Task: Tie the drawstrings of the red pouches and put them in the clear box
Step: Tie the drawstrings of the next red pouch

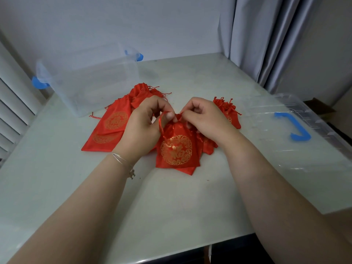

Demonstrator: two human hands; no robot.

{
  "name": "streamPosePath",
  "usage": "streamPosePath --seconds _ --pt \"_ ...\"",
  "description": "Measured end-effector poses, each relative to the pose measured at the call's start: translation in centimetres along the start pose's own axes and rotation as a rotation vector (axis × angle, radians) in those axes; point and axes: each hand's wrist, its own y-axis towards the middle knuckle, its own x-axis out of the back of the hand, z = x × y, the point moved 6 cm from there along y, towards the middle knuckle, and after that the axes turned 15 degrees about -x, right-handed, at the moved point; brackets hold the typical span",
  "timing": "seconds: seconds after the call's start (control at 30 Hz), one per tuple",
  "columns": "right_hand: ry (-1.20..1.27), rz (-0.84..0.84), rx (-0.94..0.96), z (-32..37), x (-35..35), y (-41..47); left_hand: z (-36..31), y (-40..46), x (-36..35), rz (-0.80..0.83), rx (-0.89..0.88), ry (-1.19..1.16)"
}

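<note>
A red pouch with a gold round emblem lies in the middle of the table, its mouth gathered. My left hand pinches a loop of its red drawstring at the neck. My right hand pinches the string on the other side of the neck. Several flat red pouches lie in a pile to the left and behind. One cinched pouch lies to the right of my right hand. The clear box with blue latches stands at the back left, with no pouch visible inside.
The box's clear lid with a blue handle lies on the right side of the pale table. A grey curtain hangs at the back right. White slats run along the left edge.
</note>
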Motion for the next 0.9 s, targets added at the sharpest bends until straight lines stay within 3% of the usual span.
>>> streamPosePath --seconds 0.13,0.23,0.33,0.47,0.77,0.9 --pt "0.150 0.068 -0.006 0.4 -0.7 -0.1 1.4 -0.2 -0.3 -0.070 0.263 -0.190" --pt "-0.054 0.018 0.145 0.8 -1.6 -0.4 3.0 -1.2 -0.4 -0.160 0.561 -0.285" --pt "-0.175 -0.015 0.242 1.1 -2.3 -0.9 4.0 -2.0 -0.2 -0.069 0.694 -0.314" --pt "-0.204 -0.061 0.308 1.4 -2.1 -1.1 4.2 -2.4 -0.1 0.006 0.744 -0.369" --pt "-0.246 -0.088 0.480 2.4 -2.4 -1.8 3.1 -1.6 0.1 0.187 0.636 -0.294" --pt "-0.100 0.038 0.333 1.7 -2.5 -1.4 2.8 -1.4 0.2 0.131 0.607 -0.260"
